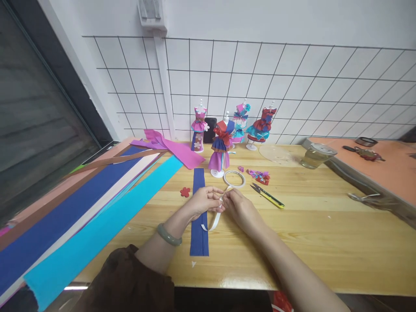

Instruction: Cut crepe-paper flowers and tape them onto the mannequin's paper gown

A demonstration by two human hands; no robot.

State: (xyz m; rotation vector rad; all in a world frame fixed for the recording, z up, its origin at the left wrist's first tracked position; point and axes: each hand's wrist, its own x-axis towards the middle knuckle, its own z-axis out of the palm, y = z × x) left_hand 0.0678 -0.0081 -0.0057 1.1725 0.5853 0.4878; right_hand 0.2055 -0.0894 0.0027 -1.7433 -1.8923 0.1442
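Left hand (208,203) and right hand (238,207) pinch one white tape strip (215,222), long axis near-to-far, near end curling left over blue crepe paper (198,242), four dress forms (222,145) beyond.

Glass cup (316,156), clear. Orange surface (386,173): right of cup. Dark ring (364,145): on said surface, right of cup. Black phone-like slab (211,126): upright, well left of cup. White tiled wall (201,81), dark-lined: behind cup. White wall box (152,18): high, far left of cup.
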